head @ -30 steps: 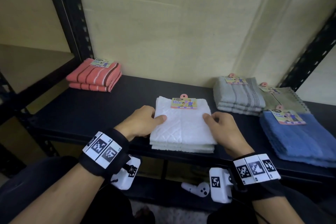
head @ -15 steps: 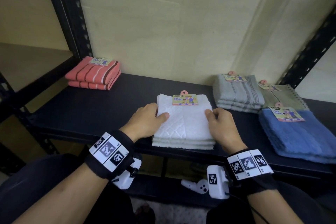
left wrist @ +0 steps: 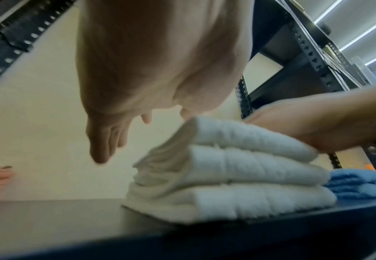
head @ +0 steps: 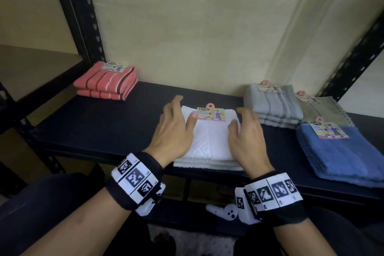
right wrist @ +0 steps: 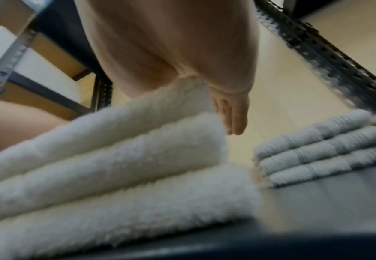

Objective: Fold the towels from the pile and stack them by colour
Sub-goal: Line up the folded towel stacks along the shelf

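The white towels [head: 209,143] are thick terry cloth, fluffy and matt, with a quilted diamond pattern stitched on top and a glossy printed paper tag [head: 211,113] at the far edge. The grey towels [head: 274,108] on the right are looped cloth with woven stripes; the blue towels [head: 340,156] look plush. The shelf [head: 108,124] is dark, smooth and faintly shiny, with perforated black metal uprights [head: 76,12]. The wall [head: 197,27] behind is matt.
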